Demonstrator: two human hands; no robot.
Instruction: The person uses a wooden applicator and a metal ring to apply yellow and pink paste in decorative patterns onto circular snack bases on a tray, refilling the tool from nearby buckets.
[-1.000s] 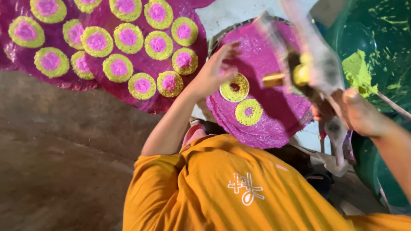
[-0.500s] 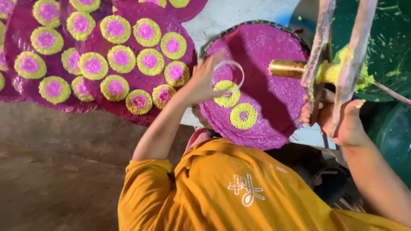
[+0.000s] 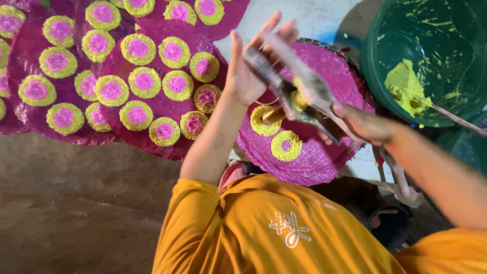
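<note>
Right hand [image 3: 368, 124] is wrapped around the lower end of a long metal press [image 3: 297, 94], fingers curled tight on its handles, and the tool angles up and left across the middle of the view. Left hand [image 3: 251, 66] is up at the far end of it, palm against the bars and fingers spread and pointing upward, so it steadies the tool rather than clenching it; how firmly it bears on it can't be told, since the bars are blurred. A brass nozzle [image 3: 274, 114] sticks out from the press, with yellow paste [image 3: 299, 99] smeared where the bars meet.

Directly under the nozzle lies a round magenta disc [image 3: 324, 157] on a tray whose dark rim [image 3: 324, 46] shows at the top. Two yellow rings sit on the disc: one [image 3: 264, 122] just below the nozzle, partly hidden by it, and a second [image 3: 286, 145] just beside it, with a pink centre.

To the left, overlapping magenta discs [image 3: 152, 104] are spread over the brown floor [image 3: 76, 203], each covered in yellow rings with pink centres. Upper right stands a green tub [image 3: 431, 30], holding a lump of yellow paste [image 3: 403, 86] with a stick [image 3: 456, 119] resting in it. Both arms come out of orange sleeves [image 3: 253, 228].
</note>
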